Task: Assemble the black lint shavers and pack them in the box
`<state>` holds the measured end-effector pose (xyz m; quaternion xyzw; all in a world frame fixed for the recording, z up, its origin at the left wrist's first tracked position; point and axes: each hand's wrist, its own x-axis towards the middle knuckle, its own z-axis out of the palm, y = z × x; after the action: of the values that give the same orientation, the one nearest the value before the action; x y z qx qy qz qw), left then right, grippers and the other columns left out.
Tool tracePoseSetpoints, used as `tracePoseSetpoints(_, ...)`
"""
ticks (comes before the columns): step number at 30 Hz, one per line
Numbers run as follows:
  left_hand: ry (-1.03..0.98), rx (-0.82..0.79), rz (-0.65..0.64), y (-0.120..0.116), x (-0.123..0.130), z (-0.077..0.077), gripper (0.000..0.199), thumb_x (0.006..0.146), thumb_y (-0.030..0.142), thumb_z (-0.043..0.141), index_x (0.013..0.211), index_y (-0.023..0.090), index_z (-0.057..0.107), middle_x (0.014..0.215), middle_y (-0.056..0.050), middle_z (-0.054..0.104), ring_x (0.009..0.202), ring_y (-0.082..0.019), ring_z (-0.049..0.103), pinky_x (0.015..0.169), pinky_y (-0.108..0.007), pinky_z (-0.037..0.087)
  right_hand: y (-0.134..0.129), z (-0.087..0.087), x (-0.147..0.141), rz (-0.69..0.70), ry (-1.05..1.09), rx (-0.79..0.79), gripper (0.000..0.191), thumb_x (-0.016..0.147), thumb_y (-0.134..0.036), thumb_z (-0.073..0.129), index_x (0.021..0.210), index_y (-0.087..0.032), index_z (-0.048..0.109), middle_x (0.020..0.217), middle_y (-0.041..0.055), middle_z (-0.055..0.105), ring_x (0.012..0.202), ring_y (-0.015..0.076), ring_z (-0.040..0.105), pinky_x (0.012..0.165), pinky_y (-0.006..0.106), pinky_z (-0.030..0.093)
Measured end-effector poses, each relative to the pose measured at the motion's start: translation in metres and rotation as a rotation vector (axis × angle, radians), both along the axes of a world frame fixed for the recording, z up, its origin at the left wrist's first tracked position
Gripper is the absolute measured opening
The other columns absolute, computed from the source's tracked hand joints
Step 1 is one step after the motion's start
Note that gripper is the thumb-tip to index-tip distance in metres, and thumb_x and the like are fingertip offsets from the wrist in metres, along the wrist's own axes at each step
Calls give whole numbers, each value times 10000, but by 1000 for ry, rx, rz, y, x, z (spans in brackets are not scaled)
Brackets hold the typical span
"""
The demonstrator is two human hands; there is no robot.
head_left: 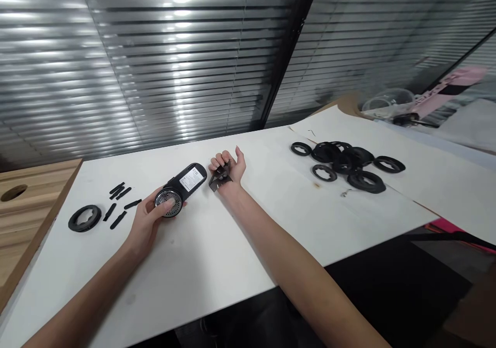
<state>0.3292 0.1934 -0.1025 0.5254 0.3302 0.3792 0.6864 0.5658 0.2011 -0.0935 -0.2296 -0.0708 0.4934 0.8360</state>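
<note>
My left hand (146, 217) is closed around a black fabric shaver (185, 183), its thumb lying on the round perforated metal head. A white label shows on the shaver's body, which points up and to the right. Just beyond its end, my right hand (237, 171) is turned palm up with fingers curled. In it is a dark, see-through plastic piece (219, 180) that looks like the shaver's lint bin; the fingers partly hide it. The shaver and this piece are apart. Both hands are above the white tabletop (232, 239).
Left of my left hand lie several short black strips (118, 220) and black rings (84, 218), seemingly stacked. A loose pile of black rings (344, 159) is on the right. Window blinds (174, 58) stand behind the table. A pink object (445, 92) is at the far right.
</note>
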Motion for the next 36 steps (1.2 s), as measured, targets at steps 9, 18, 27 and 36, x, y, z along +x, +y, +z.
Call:
tracePoseSetpoints(9,-190,-64,37,10,1,3,406,733,492,892,946,161,795,1066,-112,734,914,-304,761,614,-295,539,8,-1,-15,74,-299,-109,656,908,-716,683,672,-238,301,633,-43,356,557,122,427,507,215,481)
tracePoseSetpoints(18,-285,-208,79,21,-7,10,431,699,480,868,926,144,719,995,-143,779,863,-371,799,659,-356,575,4,0,-28,322,-510,-221,486,683,-482,860,668,-240,439,660,-18,549,465,114,462,320,231,332)
tracePoseSetpoints(27,-399,-222,228,36,-18,15,446,699,514,823,934,170,663,1011,-121,764,864,-362,798,678,-360,561,-5,1,-27,436,-465,-106,341,589,-127,739,816,-248,516,976,52,773,892,226,698,690,304,596)
tracePoseSetpoints(36,-410,-134,346,40,-22,14,392,726,472,813,954,192,658,970,-76,744,775,-265,753,617,-327,547,-6,-2,-28,438,-471,-112,495,682,-42,872,1055,-254,625,990,13,700,935,188,769,905,324,688)
